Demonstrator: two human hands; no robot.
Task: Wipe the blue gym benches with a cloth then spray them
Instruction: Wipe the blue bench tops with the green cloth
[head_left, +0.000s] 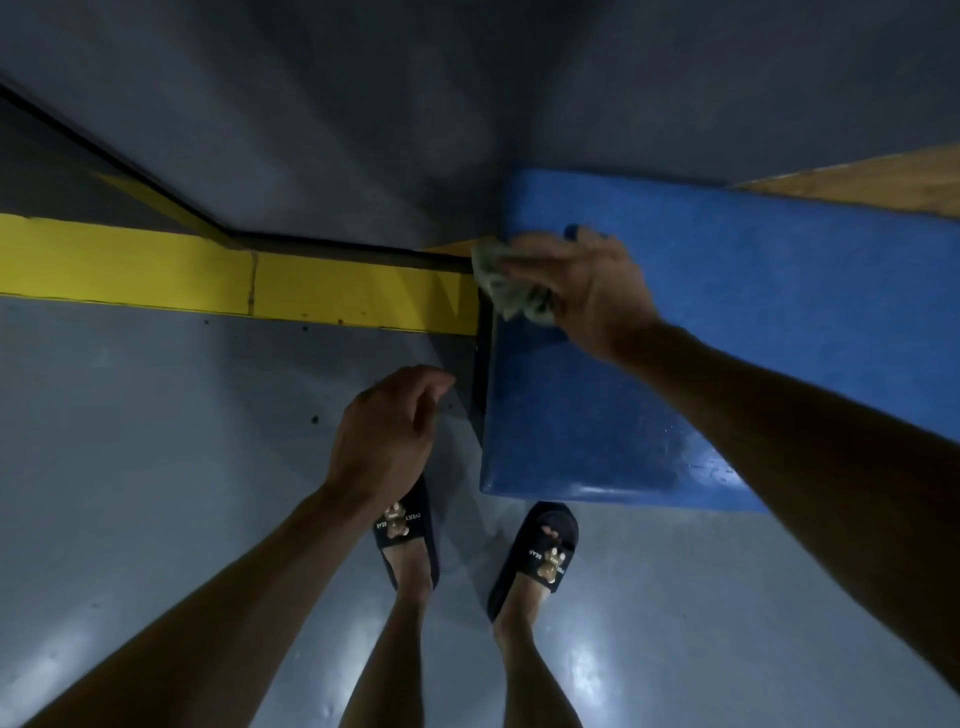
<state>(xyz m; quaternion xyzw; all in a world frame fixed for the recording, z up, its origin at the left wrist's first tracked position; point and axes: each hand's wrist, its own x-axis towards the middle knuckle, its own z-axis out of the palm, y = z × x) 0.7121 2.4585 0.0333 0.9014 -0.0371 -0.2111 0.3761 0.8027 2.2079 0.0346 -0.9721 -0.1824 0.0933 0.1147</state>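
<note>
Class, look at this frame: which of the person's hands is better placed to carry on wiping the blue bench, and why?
Right. The right hand already holds the cloth on the blue bench; the left hand hangs empty beside it.

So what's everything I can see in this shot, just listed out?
bench: one, blue, right of centre, its near end by the person's feet
cloth: one, pale and crumpled, on the bench's left edge
yellow band: one, along the foot of the wall on the left
floor: grey, glossy
wooden strip: one, tan, beyond the bench at upper right
slippers: two, black with a bear motif, on the feet
right hand: holds the cloth on the bench
left hand: loosely curled, holding nothing, above the floor
</note>
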